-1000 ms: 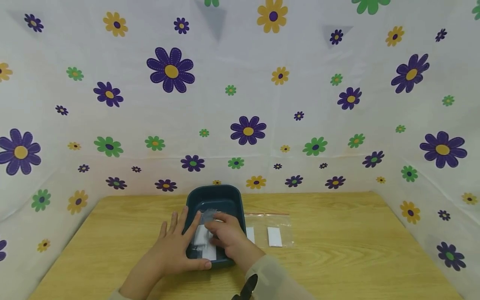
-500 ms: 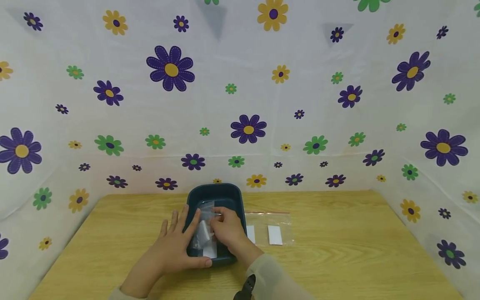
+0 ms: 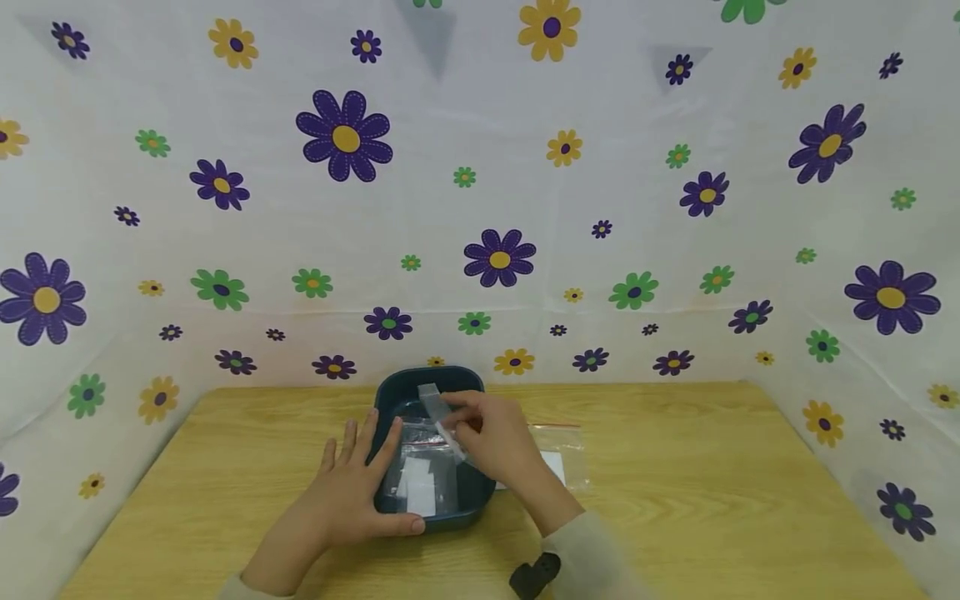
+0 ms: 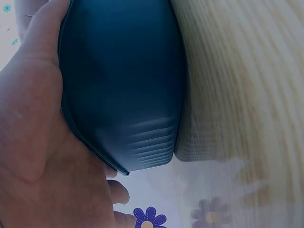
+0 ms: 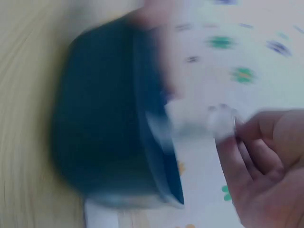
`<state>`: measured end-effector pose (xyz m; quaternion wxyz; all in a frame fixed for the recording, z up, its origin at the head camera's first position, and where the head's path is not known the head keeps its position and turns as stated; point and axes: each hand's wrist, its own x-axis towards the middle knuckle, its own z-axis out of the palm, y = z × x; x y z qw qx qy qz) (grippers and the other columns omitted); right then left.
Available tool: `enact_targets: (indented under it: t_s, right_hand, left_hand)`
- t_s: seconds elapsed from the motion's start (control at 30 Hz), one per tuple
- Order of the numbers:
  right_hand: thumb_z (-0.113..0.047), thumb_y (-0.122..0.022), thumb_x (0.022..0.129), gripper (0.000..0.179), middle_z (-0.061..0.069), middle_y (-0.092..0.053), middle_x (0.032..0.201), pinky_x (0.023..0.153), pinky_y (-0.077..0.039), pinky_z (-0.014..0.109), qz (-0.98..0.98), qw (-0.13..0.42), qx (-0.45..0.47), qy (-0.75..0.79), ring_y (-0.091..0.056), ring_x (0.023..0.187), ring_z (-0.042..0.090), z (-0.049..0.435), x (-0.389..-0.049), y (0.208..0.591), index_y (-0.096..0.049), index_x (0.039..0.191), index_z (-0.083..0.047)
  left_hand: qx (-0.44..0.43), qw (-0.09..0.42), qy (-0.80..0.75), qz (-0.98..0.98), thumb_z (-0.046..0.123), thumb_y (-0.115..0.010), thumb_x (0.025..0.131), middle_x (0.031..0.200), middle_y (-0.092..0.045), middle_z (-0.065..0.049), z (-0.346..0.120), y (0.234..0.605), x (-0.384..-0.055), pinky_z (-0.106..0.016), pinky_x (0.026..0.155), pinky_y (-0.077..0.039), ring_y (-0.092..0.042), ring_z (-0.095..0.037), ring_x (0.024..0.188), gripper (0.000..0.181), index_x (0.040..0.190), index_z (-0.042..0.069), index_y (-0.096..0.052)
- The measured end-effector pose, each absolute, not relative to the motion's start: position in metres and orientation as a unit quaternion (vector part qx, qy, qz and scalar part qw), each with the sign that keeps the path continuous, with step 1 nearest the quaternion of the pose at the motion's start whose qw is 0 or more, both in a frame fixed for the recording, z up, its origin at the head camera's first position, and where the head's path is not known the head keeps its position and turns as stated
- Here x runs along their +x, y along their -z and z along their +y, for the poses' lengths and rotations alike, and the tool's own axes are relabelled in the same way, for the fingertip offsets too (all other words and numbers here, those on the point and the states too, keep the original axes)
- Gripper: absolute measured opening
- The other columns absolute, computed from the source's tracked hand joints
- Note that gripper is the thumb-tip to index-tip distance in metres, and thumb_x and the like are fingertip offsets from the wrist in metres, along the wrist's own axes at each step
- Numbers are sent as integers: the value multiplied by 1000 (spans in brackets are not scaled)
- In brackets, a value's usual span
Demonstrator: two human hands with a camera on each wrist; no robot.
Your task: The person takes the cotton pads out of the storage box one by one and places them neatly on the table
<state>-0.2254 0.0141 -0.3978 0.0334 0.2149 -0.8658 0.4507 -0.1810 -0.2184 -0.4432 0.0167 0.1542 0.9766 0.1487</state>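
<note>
A dark teal plastic tub (image 3: 459, 518) stands on the table. Spread across its left rim, my left hand (image 3: 345, 496) has straight fingers and a thumb along the near edge; the left wrist view has its palm against the tub's side (image 4: 123, 71). Above the tub's right side, my right hand (image 3: 501, 437) pinches a clear plastic bag (image 3: 433, 404), seen narrow and slanted. In the right wrist view that bag (image 5: 221, 121) is blurred between thumb and fingertips. Inside the tub lie clear zip bags (image 3: 445, 483) with white rectangular pieces (image 3: 422, 497); how many bags overlap, I cannot tell.
Another clear zip bag (image 3: 576, 454) with a white piece (image 3: 553, 463) lies flat right of the tub, partly behind my right arm. Wooden tabletop (image 3: 690, 500) extends to both sides. A flower-print cloth (image 3: 420, 208) hangs behind the table.
My right hand has risen out of the tub towards the upper right, lifting a clear bag away from the others. The left hand and the tub have hardly moved.
</note>
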Motion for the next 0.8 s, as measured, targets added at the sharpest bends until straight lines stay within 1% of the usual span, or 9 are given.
enact_targets:
  t_s: [0.1, 0.2, 0.27, 0.37, 0.5, 0.6, 0.67, 0.8]
  right_hand:
    - [-3, -63, 92, 40, -2, -76, 95, 62, -53, 22, -869, 37, 182, -458, -64, 75, 10, 32, -224, 389, -66, 131, -16]
    - [-2, -64, 91, 42, -1, -76, 93, 62, -52, 23, -882, 66, 150, -441, -63, 77, 11, 48, -223, 384, -66, 131, -17]
    - [-1, -64, 91, 41, 2, -75, 93, 64, -55, 24, -863, 53, 135, -484, -65, 78, 13, 59, -222, 384, -67, 129, -16]
    - [2, -63, 89, 39, 5, -74, 90, 62, -58, 26, -824, 43, 109, -554, -67, 76, 16, 78, -220, 387, -69, 125, -13]
    - [1, -62, 88, 32, 7, -69, 88, 61, -59, 26, -818, 84, 66, -565, -66, 75, 17, 103, -217, 396, -72, 116, -9]
    - [-3, -64, 90, 25, 8, -66, 87, 61, -59, 26, -822, 85, 46, -561, -64, 75, 18, 116, -215, 403, -74, 111, -10]
    - [-5, -65, 91, 21, 7, -65, 87, 61, -59, 25, -827, 77, 51, -554, -64, 75, 16, 123, -213, 405, -75, 110, -9]
    - [-7, -65, 93, 24, 12, -67, 96, 67, -60, 28, -783, 5, 80, -617, -64, 80, 17, 138, -211, 399, -71, 115, -1]
  left_hand:
    - [156, 20, -152, 976, 89, -60, 66, 166, 1, -23, -218, 442, -182, -76, 112, -7, -1, -56, 147, 128, 162, 19, -12]
    - [155, 23, -155, 975, 88, -60, 66, 166, 2, -23, -218, 442, -182, -76, 112, -6, 0, -56, 147, 128, 162, 20, -10]
    - [155, 23, -155, 975, 88, -61, 66, 166, 3, -23, -218, 443, -181, -76, 112, -5, 0, -56, 147, 128, 162, 21, -9]
    - [157, 25, -160, 974, 87, -62, 67, 166, 3, -23, -218, 443, -182, -76, 112, -5, 0, -56, 147, 127, 162, 22, -9]
    - [157, 28, -165, 973, 86, -63, 67, 166, 3, -22, -217, 444, -182, -76, 112, -4, 1, -56, 148, 126, 162, 23, -10]
    - [157, 32, -163, 974, 87, -61, 67, 166, 5, -22, -217, 445, -181, -76, 112, -4, 2, -56, 148, 126, 162, 23, -9]
    - [157, 29, -163, 974, 87, -61, 67, 166, 4, -22, -218, 446, -181, -76, 112, -4, 1, -56, 148, 127, 162, 22, -9]
    - [154, 18, -156, 976, 89, -60, 66, 166, 2, -22, -219, 447, -181, -77, 111, -6, -1, -57, 147, 127, 162, 21, -11]
